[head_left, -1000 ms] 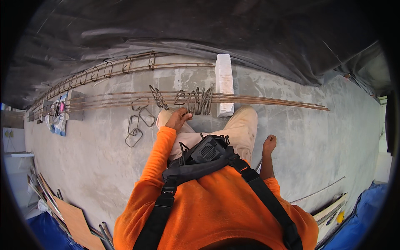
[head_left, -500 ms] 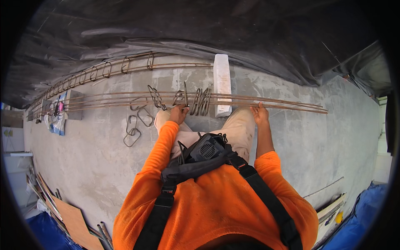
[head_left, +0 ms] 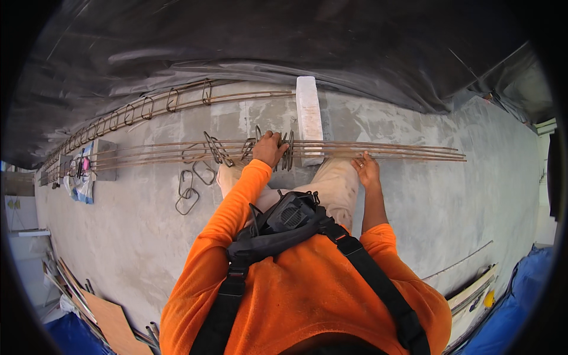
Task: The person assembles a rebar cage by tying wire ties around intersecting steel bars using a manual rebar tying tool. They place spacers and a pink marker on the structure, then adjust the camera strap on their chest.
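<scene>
Several long thin steel rebars (head_left: 402,151) run side by side across in front of me, with bent wire stirrups hung around them. My left hand (head_left: 269,149) is on top of the bars, fingers curled against a bunched group of stirrups (head_left: 288,155); its fingertips are partly hidden. More stirrups (head_left: 216,149) hang tilted on the bars just left of that hand. Farther right, my right hand (head_left: 368,170) has thumb and fingers closed at the nearest bar. A white block (head_left: 308,109) lies under the bars between my hands.
Loose stirrups (head_left: 187,192) lie on the concrete floor (head_left: 136,236) to the left. A grey block (head_left: 106,160) props the bars' left part, beside a plastic bag (head_left: 83,183). An assembled rebar cage (head_left: 142,109) extends along the black sheeting (head_left: 236,35). Boards (head_left: 112,316) lie at lower left.
My left hand has moved right and up, from below the bars onto the bunched stirrups. The stirrups there are pressed closer together. My right hand stays at about the same place by the bars.
</scene>
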{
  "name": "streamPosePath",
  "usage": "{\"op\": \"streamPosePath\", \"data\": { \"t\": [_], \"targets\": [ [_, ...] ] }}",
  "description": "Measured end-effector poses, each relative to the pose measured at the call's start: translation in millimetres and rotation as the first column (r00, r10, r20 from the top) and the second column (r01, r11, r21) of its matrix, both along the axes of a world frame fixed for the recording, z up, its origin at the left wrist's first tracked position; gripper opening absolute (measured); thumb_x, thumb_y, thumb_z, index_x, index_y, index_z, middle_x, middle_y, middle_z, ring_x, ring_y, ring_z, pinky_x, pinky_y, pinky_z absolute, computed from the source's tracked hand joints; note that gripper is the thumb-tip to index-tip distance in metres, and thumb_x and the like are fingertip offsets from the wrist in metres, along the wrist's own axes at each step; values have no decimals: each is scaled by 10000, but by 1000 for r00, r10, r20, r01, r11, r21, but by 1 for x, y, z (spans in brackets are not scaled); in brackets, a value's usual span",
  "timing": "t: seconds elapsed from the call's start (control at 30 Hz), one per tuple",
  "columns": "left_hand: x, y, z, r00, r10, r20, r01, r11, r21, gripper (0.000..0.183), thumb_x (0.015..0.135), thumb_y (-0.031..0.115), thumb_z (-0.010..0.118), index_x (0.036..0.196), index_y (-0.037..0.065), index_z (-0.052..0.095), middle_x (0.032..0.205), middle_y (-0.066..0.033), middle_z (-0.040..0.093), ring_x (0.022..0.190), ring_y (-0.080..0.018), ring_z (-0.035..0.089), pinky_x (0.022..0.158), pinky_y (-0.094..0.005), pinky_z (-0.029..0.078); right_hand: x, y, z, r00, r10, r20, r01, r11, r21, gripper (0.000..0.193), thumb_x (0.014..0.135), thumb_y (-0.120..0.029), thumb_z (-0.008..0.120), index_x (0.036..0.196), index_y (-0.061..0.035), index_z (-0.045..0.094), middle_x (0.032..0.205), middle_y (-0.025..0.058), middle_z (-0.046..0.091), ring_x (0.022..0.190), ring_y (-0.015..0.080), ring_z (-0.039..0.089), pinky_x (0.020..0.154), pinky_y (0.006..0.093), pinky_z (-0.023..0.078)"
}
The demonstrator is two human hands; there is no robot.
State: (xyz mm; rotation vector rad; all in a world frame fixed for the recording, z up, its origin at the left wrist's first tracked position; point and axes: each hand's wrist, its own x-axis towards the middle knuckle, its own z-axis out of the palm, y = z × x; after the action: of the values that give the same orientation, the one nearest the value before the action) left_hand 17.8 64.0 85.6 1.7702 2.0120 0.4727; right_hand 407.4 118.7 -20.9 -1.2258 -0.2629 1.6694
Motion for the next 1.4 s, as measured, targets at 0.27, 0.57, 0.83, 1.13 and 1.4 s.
{"op": "streamPosePath", "data": {
  "t": [0.27,0.57,0.83,1.13,1.4],
  "targets": [
    [-19,12,-46,833,280,477,-225,959,-171,291,920,310,696,954,21,703,799,-96,653,746,-232,655,760,-367,516,-5,10,13,972,-112,-206,110,994,-20,383,966,-218,697,1256,-27,534,1175,176,586,1040,319,611,909,479,554],
    [-34,-30,-21,104,432,896,-119,900,-420,172,992,299,681,904,167,616,830,69,581,761,-82,522,738,-290,433,-33,19,69,-302,-143,943,-525,850,-39,422,904,-350,737,1215,-74,664,1236,170,609,1194,347,546,1049,536,340],
    [-32,-55,-9,236,380,894,-102,925,-366,197,982,310,701,937,137,618,846,66,564,808,-78,518,791,-285,437,-11,76,57,-73,255,964,-819,536,-204,343,949,-401,681,977,-70,762,889,57,709,940,280,648,1039,455,312],
    [-6,-71,-50,468,331,819,-179,943,-279,320,941,338,726,1056,39,713,865,-22,646,742,-152,550,723,-316,473,-17,101,76,-51,108,993,-863,496,-98,361,939,-429,688,917,-80,777,916,41,714,962,235,595,1001,429,294],
    [-8,-56,-37,952,117,282,-134,990,42,317,946,294,658,1048,-2,708,961,-226,700,835,-352,683,762,-422,530,-19,133,67,-98,137,986,-890,431,-148,402,936,-481,670,976,-96,780,924,55,718,1012,238,568,1003,415,289]
  ]
}}
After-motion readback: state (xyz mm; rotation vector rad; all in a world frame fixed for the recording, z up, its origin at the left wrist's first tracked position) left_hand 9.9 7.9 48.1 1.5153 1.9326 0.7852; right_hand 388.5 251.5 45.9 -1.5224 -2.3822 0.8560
